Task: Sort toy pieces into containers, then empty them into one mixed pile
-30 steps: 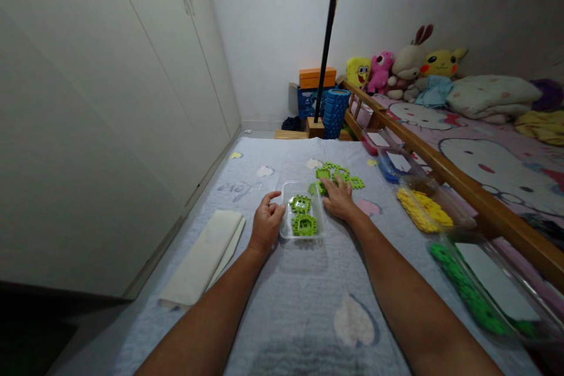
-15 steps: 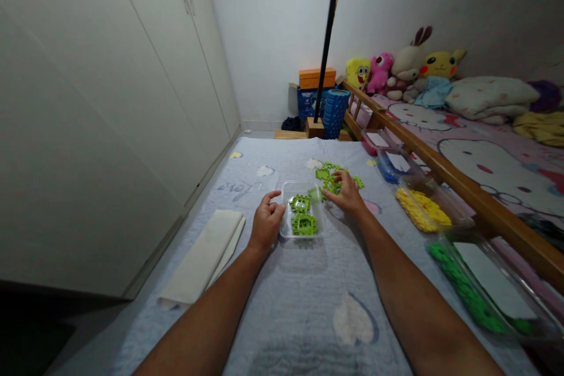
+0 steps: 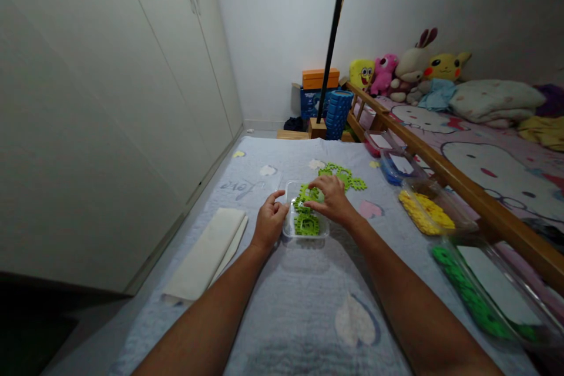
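A small clear plastic container (image 3: 288,229) sits on a pale blue blanket (image 3: 304,294), with light green interlocking foam pieces (image 3: 305,224) inside. My left hand (image 3: 269,224) curls against its left wall and holds it. Over the container's far end my right hand (image 3: 330,201) pinches several light green pieces (image 3: 306,193). More loose light green pieces (image 3: 346,177) lie on the blanket just beyond.
Along the right stand clear boxes of yellow pieces (image 3: 425,214), dark green pieces (image 3: 471,294), and blue and red ones (image 3: 393,165). A folded white cloth (image 3: 207,254) lies left. A wooden bed rail (image 3: 458,185), plush toys (image 3: 408,67), a black pole (image 3: 332,41) and white wardrobe doors (image 3: 110,100) surround the area.
My right hand has lifted green pieces from the loose pile and carried them left over the container. My left hand stayed on the container's side.
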### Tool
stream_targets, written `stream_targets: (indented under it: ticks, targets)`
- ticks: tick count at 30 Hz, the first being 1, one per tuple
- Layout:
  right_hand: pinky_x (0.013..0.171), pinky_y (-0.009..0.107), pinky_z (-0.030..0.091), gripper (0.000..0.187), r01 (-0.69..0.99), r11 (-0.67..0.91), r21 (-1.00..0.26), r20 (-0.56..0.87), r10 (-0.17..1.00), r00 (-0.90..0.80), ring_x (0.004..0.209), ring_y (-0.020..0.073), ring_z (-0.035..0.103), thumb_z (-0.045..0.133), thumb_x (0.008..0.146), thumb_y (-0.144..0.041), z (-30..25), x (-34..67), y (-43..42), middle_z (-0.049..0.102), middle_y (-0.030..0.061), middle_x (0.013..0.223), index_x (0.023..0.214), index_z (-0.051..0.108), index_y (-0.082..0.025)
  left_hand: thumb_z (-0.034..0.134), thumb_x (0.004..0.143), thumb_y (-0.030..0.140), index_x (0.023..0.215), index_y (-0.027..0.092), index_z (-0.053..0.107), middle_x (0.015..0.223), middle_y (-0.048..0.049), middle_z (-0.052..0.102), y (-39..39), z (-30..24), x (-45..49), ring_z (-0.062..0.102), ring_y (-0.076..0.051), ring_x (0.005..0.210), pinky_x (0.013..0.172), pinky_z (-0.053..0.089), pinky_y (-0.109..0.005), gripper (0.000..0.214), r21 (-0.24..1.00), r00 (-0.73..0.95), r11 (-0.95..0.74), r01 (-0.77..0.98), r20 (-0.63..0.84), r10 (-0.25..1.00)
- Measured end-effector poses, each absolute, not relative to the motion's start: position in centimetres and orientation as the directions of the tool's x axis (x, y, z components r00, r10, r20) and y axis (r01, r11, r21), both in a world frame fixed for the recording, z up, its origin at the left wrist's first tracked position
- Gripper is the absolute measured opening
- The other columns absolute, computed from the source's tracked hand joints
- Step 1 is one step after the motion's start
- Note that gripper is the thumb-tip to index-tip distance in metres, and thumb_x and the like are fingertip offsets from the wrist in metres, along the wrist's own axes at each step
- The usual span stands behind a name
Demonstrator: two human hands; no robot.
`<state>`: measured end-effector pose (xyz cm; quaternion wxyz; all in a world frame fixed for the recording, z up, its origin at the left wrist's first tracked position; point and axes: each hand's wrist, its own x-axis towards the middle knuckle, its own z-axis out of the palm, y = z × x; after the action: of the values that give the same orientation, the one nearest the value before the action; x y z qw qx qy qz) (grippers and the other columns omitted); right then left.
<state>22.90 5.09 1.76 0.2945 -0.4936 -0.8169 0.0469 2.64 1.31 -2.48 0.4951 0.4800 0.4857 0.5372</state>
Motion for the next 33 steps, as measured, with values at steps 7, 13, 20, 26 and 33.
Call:
stream_targets:
  ticks: [7,13,20,26,33]
  targets:
    - [0.096,0.040,0.038,0.024,0.738,0.486,-0.468,0.533,0.821,-0.203,0.104,0.0260,0.057,0.051,0.095,-0.039,1.2,25.2,6.6,0.068,0.0091,0.104,0.100,0.067,-0.021,0.066,0.079,0.039,0.124,0.014,0.058,0.055,0.0107,0.036,1.2,-2.3,2.7,0.032,-0.008,0.049,0.050,0.026,-0.019,0.052,0.997,-0.047,-0.039,-0.070,0.036,0.998]
    - [0.102,0.047,0.036,0.039,0.867,0.246,-0.433,0.347,0.933,-0.092,0.116,0.0312,0.053,0.053,0.079,-0.019,-1.1,26.6,7.2,0.069,0.0126,0.120,0.115,0.068,-0.018,0.066,0.079,0.040,0.124,0.014,0.059,0.056,0.0106,0.035,1.2,-2.3,2.7,0.032,-0.008,0.049,0.050,0.026,-0.019,0.052,0.998,-0.053,-0.039,-0.054,0.036,0.998]
    - [0.114,0.057,0.016,0.065,0.929,0.283,-0.238,0.180,0.953,-0.244,0.137,0.0350,0.038,0.055,0.075,-0.018,-2.8,26.2,6.6,0.057,0.0114,0.144,0.140,0.055,-0.021,0.064,0.079,0.039,0.126,0.013,0.058,0.057,0.0107,0.033,1.2,-2.4,2.7,0.029,-0.008,0.050,0.050,0.025,-0.019,0.053,0.998,-0.054,-0.051,-0.034,0.049,0.997]
    - [0.104,0.048,0.031,0.049,0.937,0.248,-0.246,0.284,0.943,-0.175,0.119,0.0325,0.050,0.061,0.079,-0.029,-2.4,27.1,7.2,0.065,0.0139,0.124,0.127,0.064,-0.020,0.066,0.078,0.040,0.124,0.015,0.060,0.056,0.0112,0.032,1.2,-2.3,2.6,0.029,-0.007,0.048,0.049,0.024,-0.019,0.053,0.998,-0.059,-0.044,-0.048,0.042,0.997]
    - [0.099,0.042,0.036,0.036,0.856,0.344,-0.386,0.523,0.846,-0.104,0.111,0.0293,0.054,0.064,0.080,-0.032,0.3,26.9,7.3,0.067,0.0123,0.116,0.114,0.066,-0.019,0.069,0.076,0.040,0.124,0.015,0.060,0.056,0.0113,0.033,1.2,-2.3,2.7,0.031,-0.007,0.048,0.049,0.025,-0.019,0.055,0.997,-0.057,-0.022,-0.077,0.018,0.998]
